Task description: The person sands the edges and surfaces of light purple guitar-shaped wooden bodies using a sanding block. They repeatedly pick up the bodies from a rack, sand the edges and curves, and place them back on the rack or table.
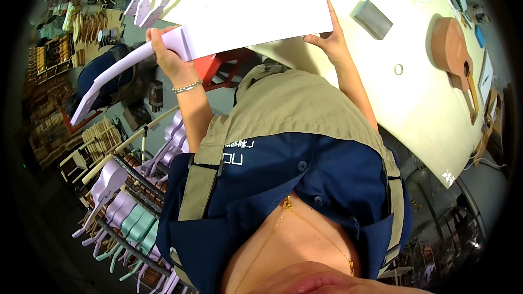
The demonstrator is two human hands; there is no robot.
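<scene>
Resting partly on the pale surface (pixel 425 103), a lilac-painted small guitar (pixel 180 43) is held at both ends of its body by a person in a blue shirt and khaki apron. The instrument's broad pale face is turned up toward the camera, and its neck runs down and away to the person's left, out over the floor.

The left hand (pixel 169 57), a beaded bracelet at the wrist, is wrapped around the instrument where the neck meets the body, its grip closed firmly on that joint. The right hand (pixel 329 41) is set against the body's lower edge, thumb under and fingers spread along the rim, so the grip there is clamped on the edge as well.

The instrument is judged light, hollow and stiff, with a smooth painted skin that may slip and mark easily; it is best taken at the neck joint and the body's rim, not by the thin flat face.

A grey block (pixel 371 19), a small ring (pixel 399 69) and 1 unpainted wooden guitar (pixel 455 57) lie on the surface to the right. A rack of lilac and mint instruments (pixel 128 207) is seen at lower left.
</scene>
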